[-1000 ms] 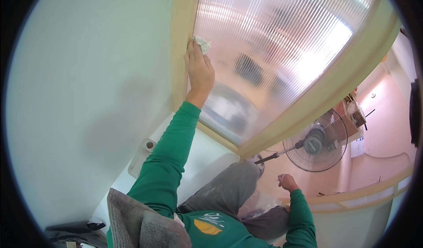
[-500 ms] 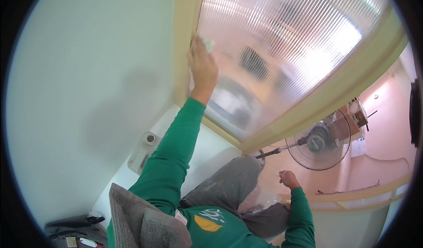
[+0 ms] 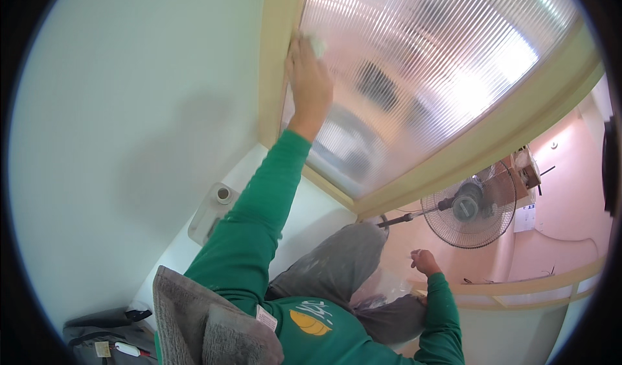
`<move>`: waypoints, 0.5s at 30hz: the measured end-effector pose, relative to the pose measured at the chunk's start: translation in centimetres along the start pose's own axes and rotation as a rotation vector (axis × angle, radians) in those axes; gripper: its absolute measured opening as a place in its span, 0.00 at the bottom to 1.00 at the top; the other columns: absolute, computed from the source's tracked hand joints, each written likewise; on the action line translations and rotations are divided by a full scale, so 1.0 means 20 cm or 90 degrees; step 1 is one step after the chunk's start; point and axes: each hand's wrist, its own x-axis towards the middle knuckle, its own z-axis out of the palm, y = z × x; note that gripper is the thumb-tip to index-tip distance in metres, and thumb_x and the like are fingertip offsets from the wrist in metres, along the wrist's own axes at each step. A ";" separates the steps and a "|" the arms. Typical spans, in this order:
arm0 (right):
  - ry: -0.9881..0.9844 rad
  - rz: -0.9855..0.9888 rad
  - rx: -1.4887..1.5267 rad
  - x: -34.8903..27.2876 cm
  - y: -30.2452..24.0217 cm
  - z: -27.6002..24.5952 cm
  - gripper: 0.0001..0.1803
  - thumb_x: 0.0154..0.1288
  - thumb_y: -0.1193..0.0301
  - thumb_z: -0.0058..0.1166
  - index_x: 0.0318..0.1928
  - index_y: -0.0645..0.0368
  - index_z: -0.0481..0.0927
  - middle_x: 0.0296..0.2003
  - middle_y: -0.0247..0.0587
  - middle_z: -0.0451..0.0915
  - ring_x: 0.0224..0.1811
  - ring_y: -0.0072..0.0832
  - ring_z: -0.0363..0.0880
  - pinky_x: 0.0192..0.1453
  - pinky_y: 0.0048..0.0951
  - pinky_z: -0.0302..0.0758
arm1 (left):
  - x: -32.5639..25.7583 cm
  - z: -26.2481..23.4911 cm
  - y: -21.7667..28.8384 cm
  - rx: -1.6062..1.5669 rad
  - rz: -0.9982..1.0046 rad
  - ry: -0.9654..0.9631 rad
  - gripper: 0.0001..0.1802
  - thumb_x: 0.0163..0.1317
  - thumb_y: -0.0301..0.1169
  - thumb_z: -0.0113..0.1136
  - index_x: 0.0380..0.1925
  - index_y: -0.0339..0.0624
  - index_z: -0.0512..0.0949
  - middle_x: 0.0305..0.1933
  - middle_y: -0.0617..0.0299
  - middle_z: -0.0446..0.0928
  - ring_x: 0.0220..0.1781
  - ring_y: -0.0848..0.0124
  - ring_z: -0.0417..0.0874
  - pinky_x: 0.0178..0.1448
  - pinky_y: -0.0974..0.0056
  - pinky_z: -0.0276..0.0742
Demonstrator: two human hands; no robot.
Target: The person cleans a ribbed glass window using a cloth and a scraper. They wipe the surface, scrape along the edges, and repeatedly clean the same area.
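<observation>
A: Left hand (image 3: 310,83) is up high, pressing a small pale pad (image 3: 317,44) vs the ribbed pane (image 3: 421,86), right by the cream frame (image 3: 275,60). Fingers clamped on it.

B: Looks like rubbing along the pane's edge, mid-job I'd say. Next stroke probably needs firm pressure w/o slipping off onto the frame.

A: Right hand (image 3: 424,261) is hanging low, loosely curled, gripping nothing I can see.

B: And the room?

A: White wall (image 3: 129,138) on the left, pink wall w/ a fan (image 3: 468,211) on the right, tape roll (image 3: 223,194) on the white sill, grey cloth (image 3: 194,319) over the shoulder.
</observation>
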 end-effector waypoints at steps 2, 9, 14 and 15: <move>-0.018 -0.017 -0.012 0.04 -0.08 -0.01 0.21 0.69 0.63 0.48 0.46 0.66 0.88 0.24 0.46 0.88 0.33 0.38 0.90 0.49 0.35 0.84 | -0.23 -0.02 -0.16 0.060 -0.014 -0.018 0.26 0.71 0.22 0.49 0.68 0.25 0.65 0.76 0.30 0.61 0.67 0.33 0.67 0.72 0.40 0.62; 0.011 -0.057 -0.031 -0.02 -0.12 -0.03 0.21 0.70 0.63 0.47 0.46 0.66 0.88 0.24 0.44 0.88 0.32 0.38 0.90 0.49 0.36 0.84 | -0.01 -0.07 -0.01 -0.006 -0.010 -0.038 0.29 0.71 0.22 0.50 0.71 0.25 0.63 0.73 0.29 0.62 0.70 0.36 0.67 0.73 0.41 0.63; 0.024 -0.031 -0.013 -0.04 -0.12 -0.05 0.21 0.70 0.64 0.48 0.47 0.67 0.88 0.24 0.45 0.88 0.33 0.39 0.90 0.48 0.36 0.84 | -0.08 0.00 -0.09 0.007 -0.042 0.039 0.30 0.72 0.23 0.53 0.73 0.27 0.62 0.64 0.36 0.66 0.65 0.41 0.70 0.68 0.46 0.70; 0.028 -0.026 -0.009 -0.05 -0.12 -0.05 0.21 0.70 0.64 0.48 0.47 0.68 0.87 0.24 0.46 0.88 0.33 0.39 0.90 0.48 0.35 0.84 | -0.12 0.00 -0.12 0.020 -0.056 0.028 0.30 0.72 0.24 0.54 0.72 0.27 0.62 0.62 0.36 0.67 0.63 0.41 0.72 0.67 0.46 0.71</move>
